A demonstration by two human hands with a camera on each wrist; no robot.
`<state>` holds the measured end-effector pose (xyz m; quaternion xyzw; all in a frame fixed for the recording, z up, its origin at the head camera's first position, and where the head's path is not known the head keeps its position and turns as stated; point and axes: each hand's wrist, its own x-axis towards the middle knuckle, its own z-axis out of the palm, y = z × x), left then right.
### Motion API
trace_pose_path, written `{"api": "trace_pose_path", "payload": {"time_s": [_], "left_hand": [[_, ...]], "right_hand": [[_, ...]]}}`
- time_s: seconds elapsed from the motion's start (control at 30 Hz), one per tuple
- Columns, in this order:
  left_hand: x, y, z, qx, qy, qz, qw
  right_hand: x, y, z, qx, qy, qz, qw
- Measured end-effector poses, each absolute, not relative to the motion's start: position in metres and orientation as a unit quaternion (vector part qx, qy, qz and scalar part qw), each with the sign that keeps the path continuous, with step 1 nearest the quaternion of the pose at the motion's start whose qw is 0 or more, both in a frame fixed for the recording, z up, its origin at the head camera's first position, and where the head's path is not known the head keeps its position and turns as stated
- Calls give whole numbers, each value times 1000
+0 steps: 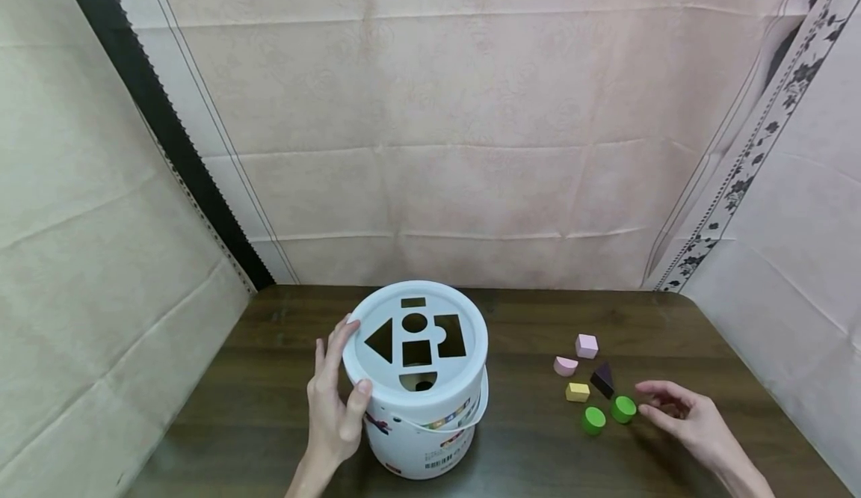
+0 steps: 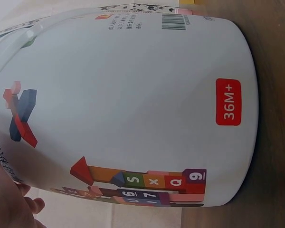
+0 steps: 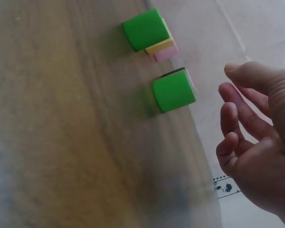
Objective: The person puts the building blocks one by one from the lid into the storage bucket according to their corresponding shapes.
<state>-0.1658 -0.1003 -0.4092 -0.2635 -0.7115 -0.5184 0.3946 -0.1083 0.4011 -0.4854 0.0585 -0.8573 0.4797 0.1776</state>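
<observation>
A white shape-sorter bucket point(image 1: 420, 438) stands upright on the table, with a handle folded down and a pale blue lid point(image 1: 464, 378) cut with several shaped holes. My left hand point(image 1: 334, 401) rests against its left side, fingers and thumb spread along the lid's edge. In the left wrist view, the printed bucket wall point(image 2: 133, 95) fills most of the picture. To the right, my right hand point(image 1: 689, 419) hovers with thumb and fingertips apart, just beside a green cylinder block point(image 1: 623, 410). In the right wrist view, a gap separates the fingers from that block point(image 3: 175, 90).
Near the green cylinder lie a second green cylinder point(image 1: 593, 420), a yellow block point(image 1: 577, 392), a dark triangular prism point(image 1: 602, 380), a pink half-round block point(image 1: 566, 366) and a lilac cube point(image 1: 587, 346). Pale cloth point(image 1: 471, 109) hangs behind and beside the dark wooden table point(image 1: 269, 378).
</observation>
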Motion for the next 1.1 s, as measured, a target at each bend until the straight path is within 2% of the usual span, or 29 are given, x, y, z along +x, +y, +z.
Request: {"api": "trace_pose_path", "payload": {"time_s": [0.37,0.67,0.9,1.1], "left_hand": [[-165,-100,-410,-262,-709,-522,396],[-165,-100,-409,-263,-710,-522,393],[-165,-100,-410,-263,-711,-520,393],[-165,-100,-410,-261,-714,-519,391]], "right_hand": [[-100,394,-495,17,-863,471,184],[-103,394,-503,45,-860,478,171],[-105,391,-506,21,-867,472,158],[-110,391,-511,17,-870,464,168]]}}
